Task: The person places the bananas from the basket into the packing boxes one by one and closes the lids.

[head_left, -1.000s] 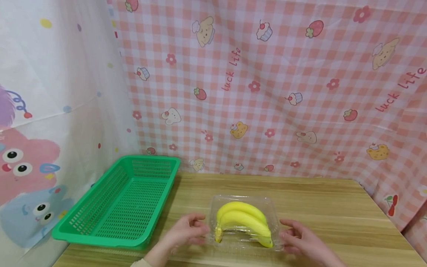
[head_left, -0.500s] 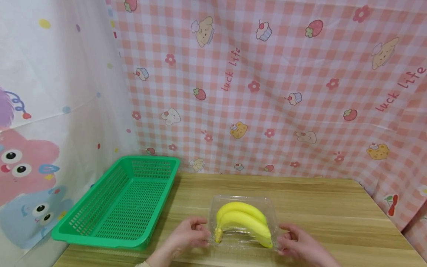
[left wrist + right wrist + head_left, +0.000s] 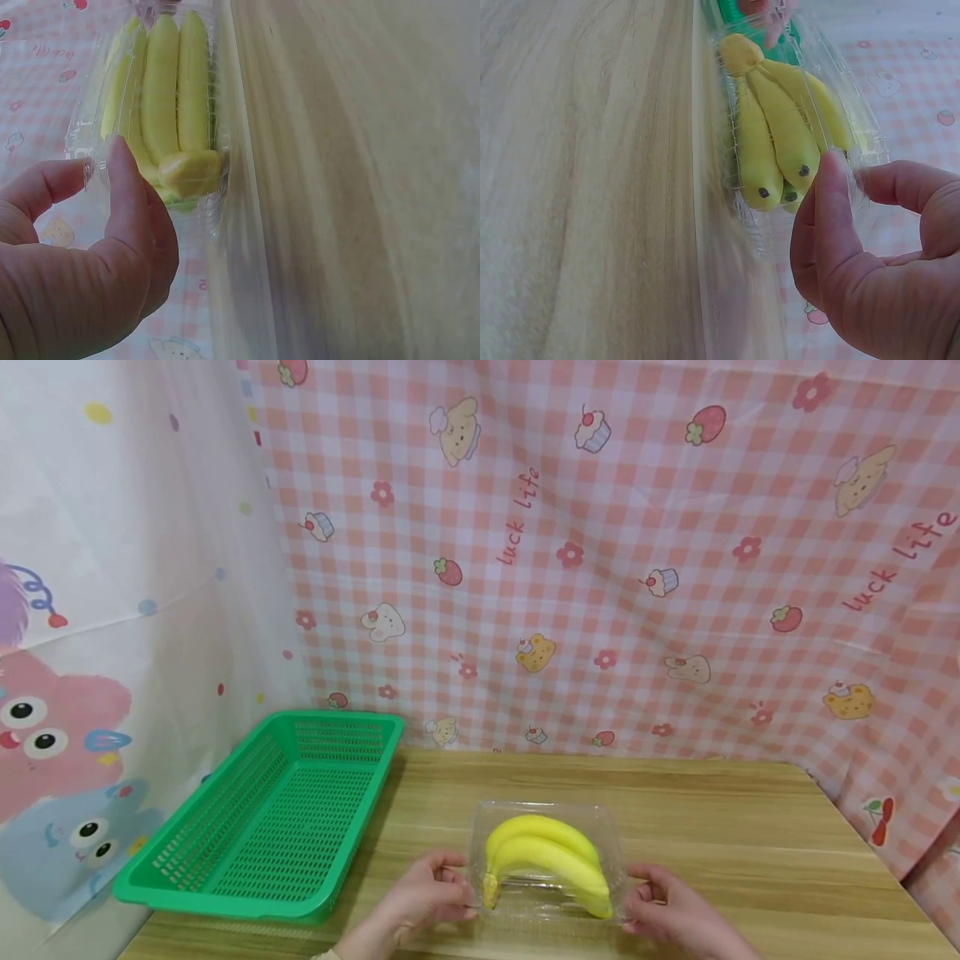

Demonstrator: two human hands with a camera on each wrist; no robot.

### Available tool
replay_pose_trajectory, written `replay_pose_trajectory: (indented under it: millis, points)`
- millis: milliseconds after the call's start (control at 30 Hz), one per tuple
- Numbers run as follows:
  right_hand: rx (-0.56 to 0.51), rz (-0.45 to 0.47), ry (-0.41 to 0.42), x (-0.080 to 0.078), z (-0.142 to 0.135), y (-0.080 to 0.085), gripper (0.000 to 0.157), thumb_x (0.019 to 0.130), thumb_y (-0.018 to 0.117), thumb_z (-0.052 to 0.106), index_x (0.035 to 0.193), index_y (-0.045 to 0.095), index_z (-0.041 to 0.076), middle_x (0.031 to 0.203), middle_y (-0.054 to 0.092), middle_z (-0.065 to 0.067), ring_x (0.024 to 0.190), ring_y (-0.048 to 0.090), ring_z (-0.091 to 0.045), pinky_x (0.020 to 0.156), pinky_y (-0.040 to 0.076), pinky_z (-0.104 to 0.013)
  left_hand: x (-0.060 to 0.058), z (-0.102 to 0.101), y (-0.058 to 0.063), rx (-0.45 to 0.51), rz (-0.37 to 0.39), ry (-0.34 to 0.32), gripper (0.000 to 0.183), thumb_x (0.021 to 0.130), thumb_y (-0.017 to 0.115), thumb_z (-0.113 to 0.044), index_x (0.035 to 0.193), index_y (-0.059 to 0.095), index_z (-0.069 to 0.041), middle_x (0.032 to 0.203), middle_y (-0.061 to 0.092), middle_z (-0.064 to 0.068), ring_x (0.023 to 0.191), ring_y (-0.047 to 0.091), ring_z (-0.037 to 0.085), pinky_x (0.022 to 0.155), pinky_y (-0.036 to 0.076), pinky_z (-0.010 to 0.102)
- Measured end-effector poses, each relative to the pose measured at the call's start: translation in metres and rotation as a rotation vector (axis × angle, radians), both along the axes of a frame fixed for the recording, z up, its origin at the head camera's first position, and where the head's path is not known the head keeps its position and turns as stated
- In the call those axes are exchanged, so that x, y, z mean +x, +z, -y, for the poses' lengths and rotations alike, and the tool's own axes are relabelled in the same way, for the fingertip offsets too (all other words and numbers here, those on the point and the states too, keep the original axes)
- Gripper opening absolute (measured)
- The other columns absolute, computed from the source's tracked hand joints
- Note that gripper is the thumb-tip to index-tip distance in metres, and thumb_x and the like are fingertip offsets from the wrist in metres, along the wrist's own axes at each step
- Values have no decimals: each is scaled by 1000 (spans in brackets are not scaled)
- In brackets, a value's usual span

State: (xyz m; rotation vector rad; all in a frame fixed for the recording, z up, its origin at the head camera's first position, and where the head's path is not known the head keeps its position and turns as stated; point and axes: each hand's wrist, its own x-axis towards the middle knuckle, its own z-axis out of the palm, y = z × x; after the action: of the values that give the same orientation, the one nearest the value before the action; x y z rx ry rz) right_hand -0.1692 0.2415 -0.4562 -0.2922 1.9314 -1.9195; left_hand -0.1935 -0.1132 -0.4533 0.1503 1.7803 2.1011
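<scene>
A clear plastic clamshell box (image 3: 550,808) stands on the table near its front edge, with a bunch of yellow bananas (image 3: 547,847) inside. At the box's left edge, my left hand (image 3: 435,892) pinches the rim between thumb and fingers. My right hand (image 3: 670,906) pinches the opposite side the same way. In the left wrist view, the thumb and index finger of the left hand (image 3: 97,255) meet over the thin plastic edge. The right wrist view has the right hand (image 3: 877,262) at its edge, close to the dark banana tips.
A green perforated plastic basket (image 3: 300,827) sits to the left on the wooden table (image 3: 720,835). A pink checked cloth (image 3: 622,527) hangs behind the table, and a white cartoon-printed cloth (image 3: 172,652) hangs on the left.
Both hands have moved in slightly against the sides of the box, and their fingers have closed on its edges. The box and bananas have stayed almost in place.
</scene>
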Motion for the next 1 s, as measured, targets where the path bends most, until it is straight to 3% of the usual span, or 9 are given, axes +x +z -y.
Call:
replay_pose_trajectory:
  millis: [233, 567, 1000]
  points:
    - [12, -7, -5, 0, 1, -1, 67, 96, 59, 2, 134, 14, -29, 102, 53, -12, 90, 62, -17, 81, 57, -29, 1, -2, -1, 22, 16, 13, 51, 76, 60, 17, 122, 40, 13, 90, 50, 9, 73, 59, 16, 71, 59, 29]
    - [-2, 30, -35, -1, 2, -2, 49, 96, 58, 0, 126, 30, -26, 103, 53, -14, 90, 61, -18, 81, 57, -29, 1, -3, 1, 17, 19, 18, 48, 76, 59, 18, 120, 40, 11, 87, 50, 8, 73, 59, 16, 71, 59, 29]
    - [55, 8, -81, -1, 5, -1, 50, 94, 58, -4, 127, 28, -26, 103, 52, -14, 89, 59, -18, 80, 57, -30, -1, -3, 0, 10, 28, 36, 47, 76, 59, 20, 118, 42, 9, 86, 50, 7, 71, 59, 17, 70, 59, 29]
